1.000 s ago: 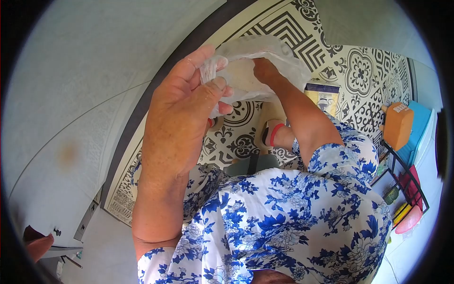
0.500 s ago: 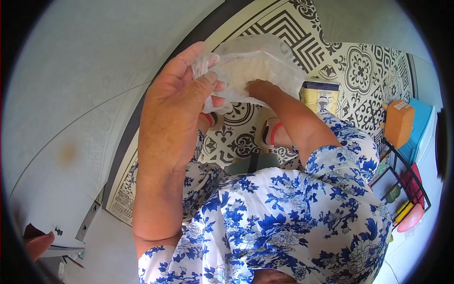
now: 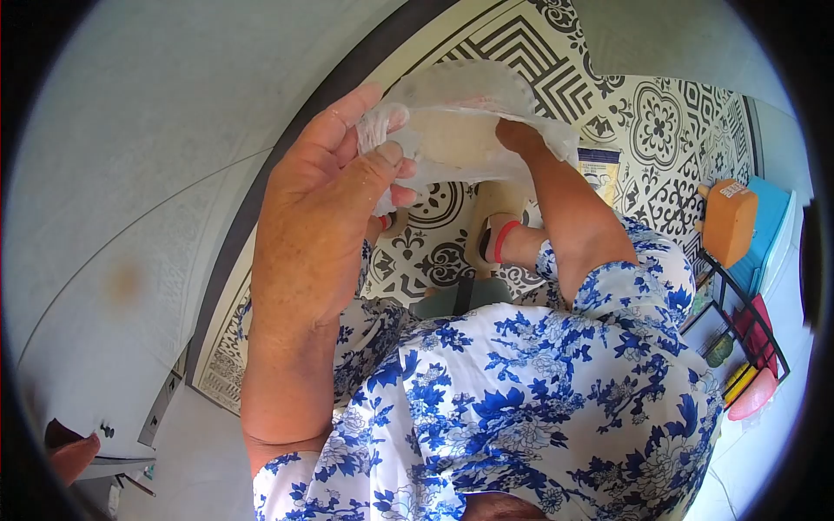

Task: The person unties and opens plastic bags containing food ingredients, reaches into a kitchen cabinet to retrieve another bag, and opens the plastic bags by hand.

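left hand [image 3: 326, 204] pinching plastic bag [image 3: 460, 113] edge | right hand [image 3: 514, 135] apparently inside, grip unclear

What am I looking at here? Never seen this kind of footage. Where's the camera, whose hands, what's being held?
There is no machine: a person wears one fisheye camera on the head, looking down at their own body, so the view is round and warped. The left hand pinches the edge of a thin clear plastic bag in a closed grip. The right hand reaches into the bag's mouth; its fingers are hidden, so its grip cannot be judged. Something pale shows inside the bag. Below is the blue floral sleeve, then a patterned tile floor with a yellowish carton standing on it. At right, a rack holds an orange block.
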Tool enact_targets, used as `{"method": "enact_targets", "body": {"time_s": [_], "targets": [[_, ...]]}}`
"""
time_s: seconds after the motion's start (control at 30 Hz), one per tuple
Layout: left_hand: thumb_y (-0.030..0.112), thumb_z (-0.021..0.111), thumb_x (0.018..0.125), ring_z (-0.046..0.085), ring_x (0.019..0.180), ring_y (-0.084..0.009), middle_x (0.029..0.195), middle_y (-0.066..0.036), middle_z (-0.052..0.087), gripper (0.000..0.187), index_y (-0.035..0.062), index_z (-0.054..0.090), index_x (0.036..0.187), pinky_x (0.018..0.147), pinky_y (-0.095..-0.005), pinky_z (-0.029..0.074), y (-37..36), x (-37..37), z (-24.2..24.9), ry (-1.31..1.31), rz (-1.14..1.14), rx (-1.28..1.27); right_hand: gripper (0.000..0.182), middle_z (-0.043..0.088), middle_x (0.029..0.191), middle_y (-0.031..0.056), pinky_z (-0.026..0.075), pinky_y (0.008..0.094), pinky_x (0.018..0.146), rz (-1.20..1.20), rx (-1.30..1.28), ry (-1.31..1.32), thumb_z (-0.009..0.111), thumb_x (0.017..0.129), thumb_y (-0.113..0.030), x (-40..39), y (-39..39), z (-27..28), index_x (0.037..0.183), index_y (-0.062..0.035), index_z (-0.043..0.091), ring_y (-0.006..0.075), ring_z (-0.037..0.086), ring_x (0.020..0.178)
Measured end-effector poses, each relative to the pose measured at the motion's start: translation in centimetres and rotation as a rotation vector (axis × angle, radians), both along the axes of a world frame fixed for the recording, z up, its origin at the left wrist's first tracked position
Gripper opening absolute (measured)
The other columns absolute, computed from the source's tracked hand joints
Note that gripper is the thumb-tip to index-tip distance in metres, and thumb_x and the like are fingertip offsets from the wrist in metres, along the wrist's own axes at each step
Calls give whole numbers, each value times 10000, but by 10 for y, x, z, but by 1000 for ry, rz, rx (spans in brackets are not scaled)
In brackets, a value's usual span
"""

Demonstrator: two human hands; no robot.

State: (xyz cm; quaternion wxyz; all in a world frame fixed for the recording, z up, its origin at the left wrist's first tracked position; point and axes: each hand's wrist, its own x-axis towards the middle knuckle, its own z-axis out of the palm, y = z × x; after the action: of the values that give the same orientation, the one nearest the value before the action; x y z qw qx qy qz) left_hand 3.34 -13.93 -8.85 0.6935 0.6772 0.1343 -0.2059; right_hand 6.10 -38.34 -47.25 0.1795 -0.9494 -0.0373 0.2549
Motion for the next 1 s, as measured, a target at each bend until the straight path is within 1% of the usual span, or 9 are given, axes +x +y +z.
{"method": "enact_targets", "body": {"time_s": [0.17, 0.27, 0.33, 0.47, 0.53, 0.73, 0.9, 0.93, 1.0], "targets": [[74, 522, 854, 583, 865, -177, 1161, -181, 555, 452, -54, 428, 1277, 742, -321, 481, -1, 1, 2, 0, -10, 21, 463, 519, 1230, 200, 390, 371, 964, -64, 148, 25, 420, 796, -48, -11, 13, 56, 1255, -62, 478, 306, 501, 1144], [71, 521, 853, 585, 866, -177, 1157, -178, 557, 450, -53, 430, 1277, 743, -319, 480, -1, 2, 2, -8, -9, 21, 481, 519, 1230, 203, 388, 369, 967, -91, 206, 35, 416, 789, -38, -14, 20, 56, 1267, -64, 467, 308, 496, 1150], [70, 520, 853, 586, 865, -178, 1151, -177, 560, 450, -52, 431, 1277, 744, -318, 480, 0, 4, 4, -18, -8, 20, 513, 528, 1206, 221, 378, 362, 977, 207, 160, 206, 403, 778, -30, -14, 28, 37, 1288, -64, 447, 318, 481, 1163], [74, 523, 857, 589, 861, -180, 1140, -176, 569, 449, -46, 433, 1280, 737, -310, 480, 1, 5, 3, -18, -10, 35, 507, 538, 1186, 228, 385, 368, 969, 279, 299, 383, 398, 772, -24, -12, 31, 54, 1276, -47, 446, 328, 494, 1144], [77, 526, 859, 590, 859, -180, 1138, -176, 572, 447, -43, 436, 1280, 733, -307, 480, 1, 5, 3, -21, -8, 39, 479, 537, 1193, 219, 394, 375, 960, -30, 415, 225, 401, 776, -24, -10, 26, 67, 1249, -40, 474, 333, 512, 1119], [96, 533, 864, 588, 865, -184, 1145, -178, 572, 437, -38, 448, 1271, 747, -322, 481, 5, 7, 7, -11, -8, 16, 463, 540, 1190, 215, 398, 376, 956, -100, 348, 100, 403, 782, -30, -3, 30, 54, 1238, -45, 487, 330, 519, 1111], [101, 529, 862, 581, 889, -207, 1153, -193, 566, 456, -46, 428, 1282, 797, -348, 475, 2, 12, 12, 12, 42, -130, 448, 543, 1188, 211, 401, 377, 952, -154, 295, -32, 406, 788, -36, 12, 41, 33, 1227, -50, 500, 327, 526, 1102], [101, 529, 862, 581, 889, -207, 1153, -193, 566, 456, -46, 428, 1282, 797, -348, 475, -13, 2, -2, -7, 41, -130, 446, 544, 1187, 210, 402, 377, 951, -165, 283, -76, 406, 790, -38, 11, 28, 17, 1224, -51, 502, 326, 528, 1101], [103, 529, 859, 583, 888, -214, 1159, -206, 560, 463, -58, 422, 1280, 821, -357, 469, -16, 1, -1, -38, 74, -205, 440, 545, 1186, 208, 404, 377, 950, -189, 264, -126, 407, 792, -40, 13, 32, 10, 1220, -52, 508, 325, 530, 1097]]}}
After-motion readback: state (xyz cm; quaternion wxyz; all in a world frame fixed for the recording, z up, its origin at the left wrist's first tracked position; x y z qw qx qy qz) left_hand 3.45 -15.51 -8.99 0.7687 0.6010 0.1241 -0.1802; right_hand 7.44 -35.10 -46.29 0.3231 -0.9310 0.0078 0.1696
